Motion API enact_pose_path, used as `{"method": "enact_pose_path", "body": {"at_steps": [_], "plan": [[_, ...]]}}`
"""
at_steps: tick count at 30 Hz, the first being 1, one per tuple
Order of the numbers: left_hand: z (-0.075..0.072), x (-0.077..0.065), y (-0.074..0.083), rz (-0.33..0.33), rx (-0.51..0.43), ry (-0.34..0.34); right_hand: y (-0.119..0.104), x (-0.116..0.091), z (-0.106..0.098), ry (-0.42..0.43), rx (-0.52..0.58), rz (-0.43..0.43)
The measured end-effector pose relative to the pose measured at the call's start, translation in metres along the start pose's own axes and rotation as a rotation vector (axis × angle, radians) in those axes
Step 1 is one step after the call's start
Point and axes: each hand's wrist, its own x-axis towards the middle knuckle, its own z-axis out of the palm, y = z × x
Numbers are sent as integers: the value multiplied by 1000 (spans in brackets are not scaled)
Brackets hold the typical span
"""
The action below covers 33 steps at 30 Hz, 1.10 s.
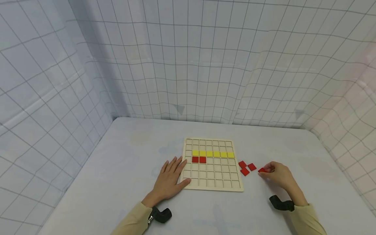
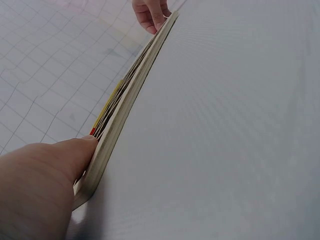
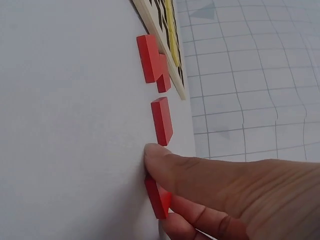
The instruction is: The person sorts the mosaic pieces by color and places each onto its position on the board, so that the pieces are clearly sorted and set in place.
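Observation:
A square wooden grid board [image 1: 211, 189] lies flat on the white table. One of its rows carries several yellow tiles [image 1: 209, 153], and the row below has two red tiles [image 1: 199, 159] at its left. My left hand [image 1: 169, 180] rests along the board's left edge, fingers straight, thumb [image 2: 75, 152] over the rim. Right of the board, my right hand [image 1: 277, 174] pinches a red square tile [image 3: 159, 200] between thumb and fingers, low over the table. Three loose red tiles [image 1: 251, 167] lie between that hand and the board.
The white table [image 1: 141, 140] reaches back to a hanging white cloth with a dark grid [image 1: 188, 65], which also closes off both sides. Black straps with camera mounts [image 1: 281, 203] sit on both wrists, over beige sleeves [image 1: 306, 218].

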Motion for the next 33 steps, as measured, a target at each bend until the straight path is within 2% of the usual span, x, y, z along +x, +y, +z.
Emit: {"method": "enact_pose_path", "body": {"at_steps": [15,28,33], "plan": [[-2,0,1,-3,5,-9,1,-2,2,-11,14,-16],[-1,0,1,-4,11,0,4,-3,2,33,17,-55],[-2,0,1,-12,5,-18,5,-3,2,39,11,-52]]}}
